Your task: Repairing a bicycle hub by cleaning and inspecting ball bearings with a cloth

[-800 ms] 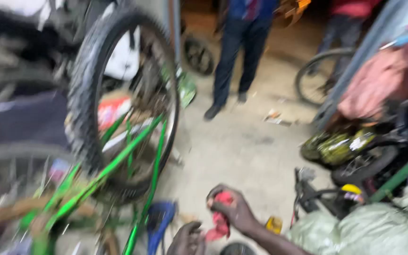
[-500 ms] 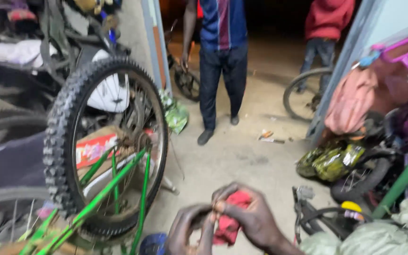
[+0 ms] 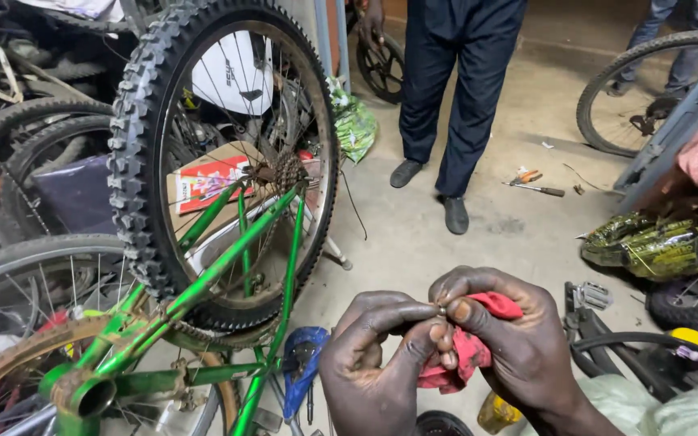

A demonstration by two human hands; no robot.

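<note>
pinching a tiny metal part [image 3: 441, 309] between both sets of fingertips, the person works low in the frame, above the concrete floor [image 3: 446, 234]. the left hand [image 3: 381, 355] curls in with thumb and forefinger closed on the small piece, and the right hand [image 3: 510, 343] meets it from the other side, thumb and forefinger pressed to the same piece while the other fingers keep a red rag [image 3: 466, 355] bunched against the palm. the part is too small to name for sure, it could be a nut or a little fitting, and it sits right where the two thumbs meet. looks like the cleaning or fiddling step, judged from the rag tucked right under it. just to the left an upturned green bicycle frame [image 3: 228, 274] carries a knobby rear wheel [image 3: 228, 153] with its sprocket cluster showing. another person in dark trousers [image 3: 462, 89] stands further back, and hand tools [image 3: 533, 184] lie on the floor near those shoes. what the work seems to call for now is a steady, fine grip, since a piece that small would slip easily and be hard to find among the clutter below.
</note>
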